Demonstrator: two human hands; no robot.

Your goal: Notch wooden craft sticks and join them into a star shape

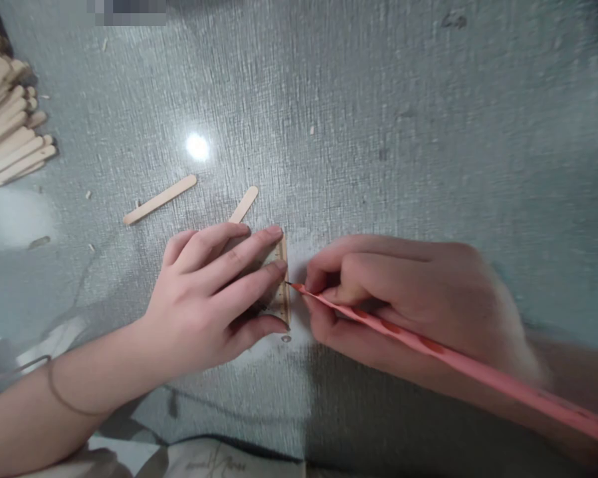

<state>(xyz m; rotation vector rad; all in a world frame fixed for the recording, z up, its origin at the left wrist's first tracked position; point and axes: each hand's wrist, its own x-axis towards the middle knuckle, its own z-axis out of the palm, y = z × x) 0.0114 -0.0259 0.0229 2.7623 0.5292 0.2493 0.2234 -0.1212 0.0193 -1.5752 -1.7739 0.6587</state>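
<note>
My left hand (199, 292) lies with its fingers spread, pressing a clear ruler (282, 309) down on the table. The ruler is mostly hidden beneath my fingers. Along its right edge runs a narrow wooden strip (286, 249), apparently a craft stick. A pink pencil (423, 342) with dark grip hollows is pinched in my right hand (393, 299). The pencil's dark point meets the strip close to my left index fingertip. Beyond my left knuckles a craft stick (245, 202) pokes out, its lower end covered by the hand.
Another craft stick (160, 199) lies farther left on the grey textured table (403, 133). A heap of several craft sticks (14, 129) sits at the far left. Small wood scraps (311, 131) are scattered about. A white cable (20, 368) runs near my left forearm.
</note>
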